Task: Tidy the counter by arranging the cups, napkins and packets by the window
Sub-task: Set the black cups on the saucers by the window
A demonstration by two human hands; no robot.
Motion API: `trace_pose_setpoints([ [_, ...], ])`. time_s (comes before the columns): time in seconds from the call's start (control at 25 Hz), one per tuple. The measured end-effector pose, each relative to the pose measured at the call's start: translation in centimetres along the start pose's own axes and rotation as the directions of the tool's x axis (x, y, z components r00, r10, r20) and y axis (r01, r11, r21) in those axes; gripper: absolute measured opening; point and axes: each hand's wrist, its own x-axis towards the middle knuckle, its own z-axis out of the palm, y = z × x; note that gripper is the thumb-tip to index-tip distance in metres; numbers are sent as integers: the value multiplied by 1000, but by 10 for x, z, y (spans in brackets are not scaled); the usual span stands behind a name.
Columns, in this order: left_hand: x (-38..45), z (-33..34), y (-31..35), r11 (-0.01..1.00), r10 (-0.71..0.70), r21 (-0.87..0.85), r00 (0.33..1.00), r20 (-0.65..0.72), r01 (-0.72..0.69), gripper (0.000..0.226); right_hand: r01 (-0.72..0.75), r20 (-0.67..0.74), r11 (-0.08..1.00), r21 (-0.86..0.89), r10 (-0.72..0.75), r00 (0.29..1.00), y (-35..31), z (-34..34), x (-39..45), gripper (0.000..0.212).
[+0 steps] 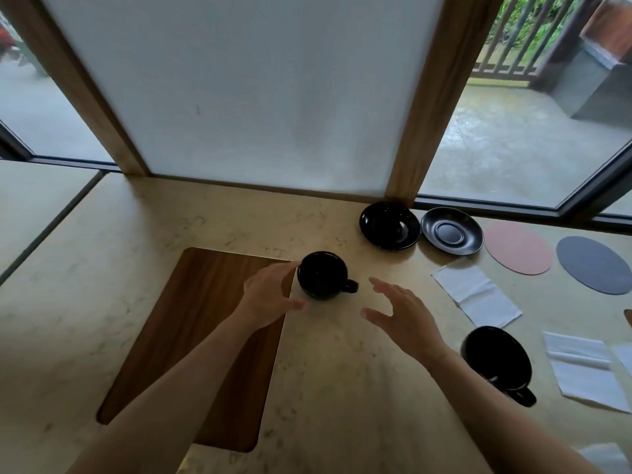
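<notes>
A black cup (323,275) stands upright on the pale counter (212,217), handle pointing right. My left hand (270,295) is open just left of it, fingertips at or very near its rim. A short gap to the cup's right, my right hand (403,318) hovers with fingers spread and holds nothing. A second black cup (496,360) sits near my right wrist. Two black saucers (390,225) (451,230) lie by the window. White napkins lie at the right, one (477,294) past my right hand and another (581,369) nearer the front.
A dark wooden inset panel (191,336) lies under my left forearm. A pink oval coaster (518,248) and a grey one (595,265) rest at the far right. A frosted panel in a wooden frame (441,97) and window glass bound the counter's back edge.
</notes>
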Motion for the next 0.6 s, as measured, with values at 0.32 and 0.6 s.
trace_pose_setpoints([
  [0.32,33,12,-16,998,-20,-56,998,56,23,95,-54,51,999,9,53,997,5,26,42,61],
  [0.6,51,14,-21,993,41,-116,989,142,-25,104,-74,78,997,30,71,994,6,38,64,50],
])
